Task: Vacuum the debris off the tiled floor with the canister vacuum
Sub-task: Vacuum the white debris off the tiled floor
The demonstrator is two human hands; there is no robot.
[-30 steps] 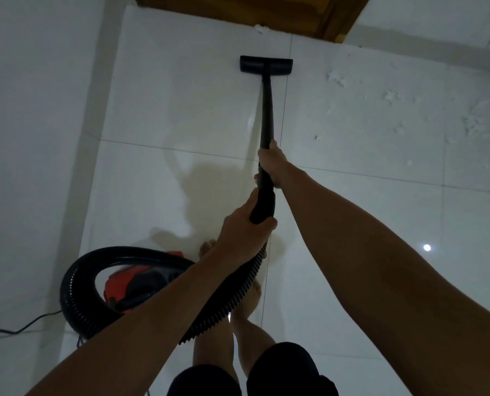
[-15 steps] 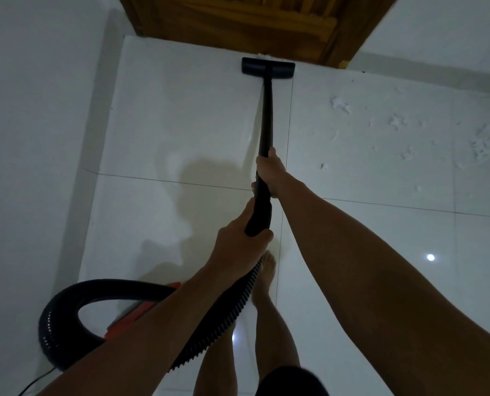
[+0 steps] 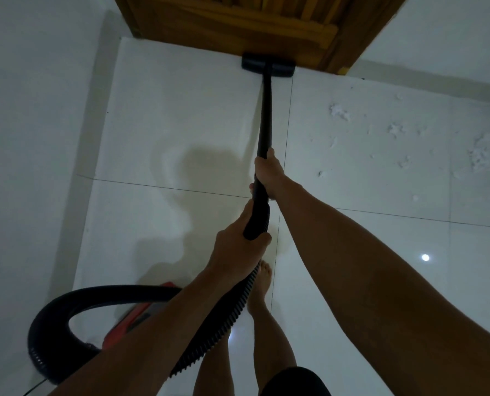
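I hold a black vacuum wand point(image 3: 265, 118) with both hands. My right hand point(image 3: 268, 174) grips it higher up; my left hand point(image 3: 238, 247) grips the lower end where the ribbed black hose point(image 3: 218, 324) joins. The flat floor nozzle point(image 3: 268, 64) lies on the white tiled floor point(image 3: 181, 124) against the foot of a wooden door point(image 3: 252, 21). The hose loops left and back to the red canister point(image 3: 129, 321), partly hidden behind my left forearm. White debris point(image 3: 339, 111) is scattered on the tiles to the right, with a denser patch point(image 3: 486, 151) near the right edge.
A white wall point(image 3: 32, 138) runs along the left side and another wall point(image 3: 452, 38) stands right of the door. My bare foot point(image 3: 262, 284) is on the tile below my hands. A thin cable point(image 3: 34, 390) trails at the bottom left.
The nozzle has been pushed forward from the open tile up to the base of the door. I have stepped forward, and the canister and hose loop now sit lower left in view.
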